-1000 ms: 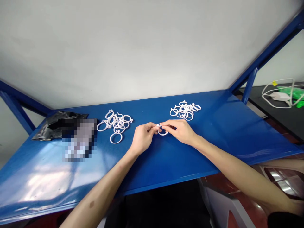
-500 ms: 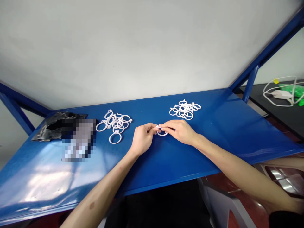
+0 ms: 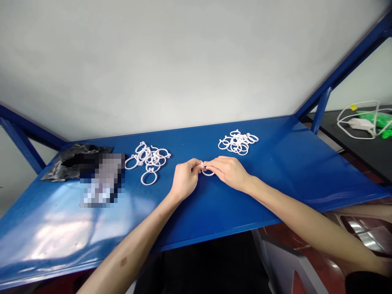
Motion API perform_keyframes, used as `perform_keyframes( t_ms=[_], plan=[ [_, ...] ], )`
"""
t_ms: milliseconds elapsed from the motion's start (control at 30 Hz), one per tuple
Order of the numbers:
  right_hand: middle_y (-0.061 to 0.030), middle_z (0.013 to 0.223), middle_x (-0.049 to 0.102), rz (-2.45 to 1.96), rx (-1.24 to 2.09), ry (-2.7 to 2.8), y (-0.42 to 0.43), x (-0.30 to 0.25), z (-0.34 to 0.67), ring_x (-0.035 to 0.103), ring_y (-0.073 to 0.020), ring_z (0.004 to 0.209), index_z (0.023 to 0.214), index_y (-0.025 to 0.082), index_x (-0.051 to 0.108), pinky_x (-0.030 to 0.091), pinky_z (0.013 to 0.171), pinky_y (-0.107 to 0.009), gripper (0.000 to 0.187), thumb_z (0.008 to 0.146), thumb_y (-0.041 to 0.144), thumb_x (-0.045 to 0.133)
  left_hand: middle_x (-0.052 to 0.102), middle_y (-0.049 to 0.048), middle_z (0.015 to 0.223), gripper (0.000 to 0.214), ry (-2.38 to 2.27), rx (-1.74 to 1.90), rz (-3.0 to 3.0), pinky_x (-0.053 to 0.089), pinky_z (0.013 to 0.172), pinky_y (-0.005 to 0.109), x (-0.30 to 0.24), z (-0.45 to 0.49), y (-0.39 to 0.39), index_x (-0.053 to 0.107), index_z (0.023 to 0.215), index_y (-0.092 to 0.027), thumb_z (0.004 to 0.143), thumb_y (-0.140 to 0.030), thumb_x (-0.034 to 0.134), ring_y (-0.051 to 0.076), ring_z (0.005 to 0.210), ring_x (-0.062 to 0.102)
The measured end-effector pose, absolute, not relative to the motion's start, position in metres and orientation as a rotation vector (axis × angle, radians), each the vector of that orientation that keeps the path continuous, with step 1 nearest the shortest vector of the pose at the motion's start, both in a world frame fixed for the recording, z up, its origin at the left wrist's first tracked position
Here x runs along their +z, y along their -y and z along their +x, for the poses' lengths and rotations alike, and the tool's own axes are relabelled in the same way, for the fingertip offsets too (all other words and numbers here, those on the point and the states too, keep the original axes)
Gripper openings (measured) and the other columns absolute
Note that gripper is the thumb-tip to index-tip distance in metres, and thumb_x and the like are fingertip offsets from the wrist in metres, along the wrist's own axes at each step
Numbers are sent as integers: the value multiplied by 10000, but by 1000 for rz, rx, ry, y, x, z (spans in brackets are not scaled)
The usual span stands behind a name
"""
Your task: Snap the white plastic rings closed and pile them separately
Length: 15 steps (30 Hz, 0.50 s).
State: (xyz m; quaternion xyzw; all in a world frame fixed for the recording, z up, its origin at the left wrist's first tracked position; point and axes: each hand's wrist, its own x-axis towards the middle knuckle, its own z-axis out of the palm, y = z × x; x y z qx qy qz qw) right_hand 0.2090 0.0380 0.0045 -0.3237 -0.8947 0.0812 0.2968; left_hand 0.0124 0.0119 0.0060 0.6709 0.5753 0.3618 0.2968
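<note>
Between my hands, above the middle of the blue table point(image 3: 208, 212), is a white plastic ring point(image 3: 208, 173) with a small clasp at its top, like a shower curtain ring. My left hand point(image 3: 186, 176) is closed and pinches the clasp from the left. From the right, my right hand point(image 3: 231, 171) presses its fingers together on the same clasp, hiding most of it. Below the fingertips only the lower arc of the ring shows. A tangled pile of similar white rings point(image 3: 159, 153) lies to the left, with one ring point(image 3: 149, 177) at its near edge. Another pile of rings point(image 3: 239, 143) lies behind my right hand.
On the table's left lie a crumpled black plastic bag point(image 3: 65, 161) and a pixelated item point(image 3: 104, 179). A grey wall point(image 3: 183, 61) rises behind. At far right, a dark side table point(image 3: 337, 134) holds a white cable point(image 3: 344, 134) and green plastic point(image 3: 379, 122).
The fingers of my right hand have flattened and closed further over the clasp, moving slightly left. My left hand keeps its pinch. Both piles look unchanged.
</note>
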Motion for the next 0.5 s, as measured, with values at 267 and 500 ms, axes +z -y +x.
perform_keyframes(
  t_ms=[267, 500],
  plan=[
    [-33, 1001, 786, -998, 205, 2285, -43, 10, 205, 724, -200, 905, 1048, 239, 719, 550, 770, -317, 223, 1043, 287, 502, 768, 29, 868, 241, -1508, 857, 2081, 506, 745, 288, 17, 6, -23, 724, 1000, -228, 990, -321, 502, 189, 759, 685],
    [-69, 944, 704, -1288, 74, 1856, -82, 23, 246, 662, -198, 783, 948, 220, 727, 544, 729, -342, 208, 989, 326, 552, 672, 212, 1165, 300, -2240, 688, 2443, 458, 898, 540, 23, -47, -37, 687, 1129, -158, 924, -272, 501, 402, 1102, 571]
  ],
)
